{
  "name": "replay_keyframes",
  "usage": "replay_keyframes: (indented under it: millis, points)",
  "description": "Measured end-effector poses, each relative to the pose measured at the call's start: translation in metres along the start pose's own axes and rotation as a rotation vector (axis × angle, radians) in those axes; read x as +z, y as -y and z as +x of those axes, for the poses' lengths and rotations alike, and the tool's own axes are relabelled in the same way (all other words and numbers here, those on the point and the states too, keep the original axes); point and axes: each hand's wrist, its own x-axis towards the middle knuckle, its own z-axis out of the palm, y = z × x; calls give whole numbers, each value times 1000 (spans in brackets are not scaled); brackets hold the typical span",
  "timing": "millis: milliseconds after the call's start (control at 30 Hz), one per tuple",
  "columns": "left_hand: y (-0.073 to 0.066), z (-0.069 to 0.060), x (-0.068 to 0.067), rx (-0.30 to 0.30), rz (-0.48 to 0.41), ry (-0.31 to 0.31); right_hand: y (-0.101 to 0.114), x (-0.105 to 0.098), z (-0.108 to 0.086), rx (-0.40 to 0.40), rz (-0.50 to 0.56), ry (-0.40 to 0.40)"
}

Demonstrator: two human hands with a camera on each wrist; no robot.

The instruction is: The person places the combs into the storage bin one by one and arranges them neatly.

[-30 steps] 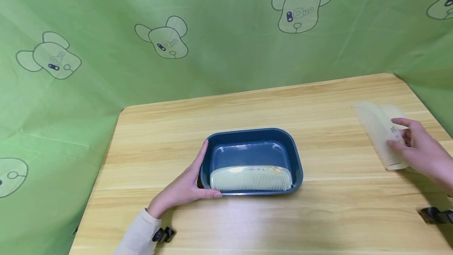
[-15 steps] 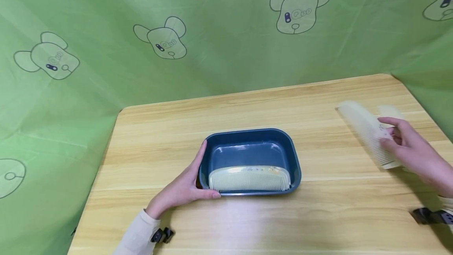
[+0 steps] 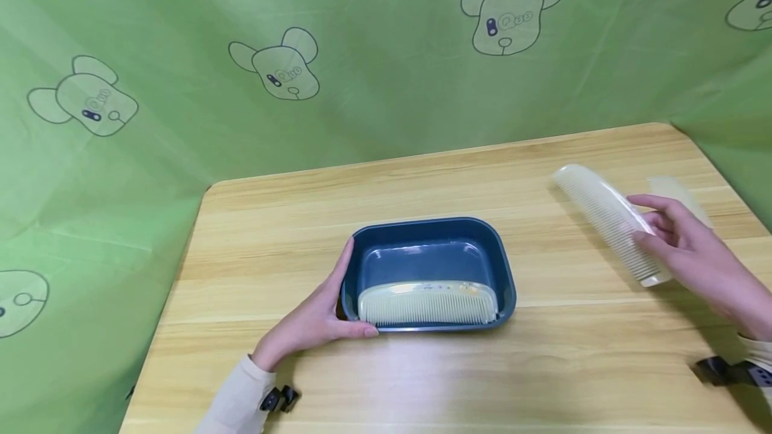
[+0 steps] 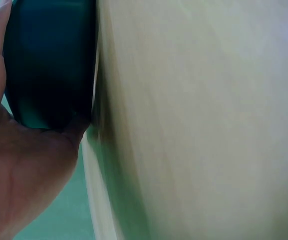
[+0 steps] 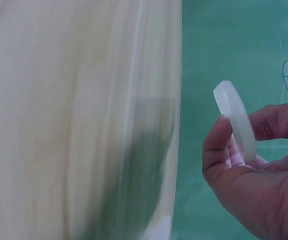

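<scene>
A green curtain [image 3: 374,72] printed with cartoon animal heads is hanging behind and beside everything. In front of it, a wood-grain table [image 3: 301,233] is filling most of the lower scene. A dark blue tub [image 3: 422,260] is sitting near the middle of that table.

The left hand [image 3: 316,317] is clasping the tub's left end, fingers lying along the end wall and thumb along the near side. Steadying like this should be working best with light, even pressure, so the tub is neither skidding nor tipping.

The right hand [image 3: 699,253] is pinching a held comb [image 3: 606,216] by its back edge, closer to the near end, well to the right of the tub. The comb seems to be hanging clear of the table, teeth facing left. Gripping behind the teeth is sensible; because the far end is reaching well beyond the fingers, a firm pinch would be stopping it from swinging.

Another comb [image 3: 431,305] is resting inside the tub along the near wall. A third comb [image 3: 675,194], blurred and partly hidden, is showing just beyond the right hand.
</scene>
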Motion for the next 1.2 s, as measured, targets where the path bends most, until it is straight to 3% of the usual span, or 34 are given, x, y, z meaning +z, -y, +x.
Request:
replay_keyframes:
  millis: [400, 1200]
  points:
    - [0, 0, -1, -2, 12, -3, 21, 12, 1, -65, -20, 11]
    - [1, 0, 1, 7, 7, -2, 55, 51, 6, -64, -55, 72]
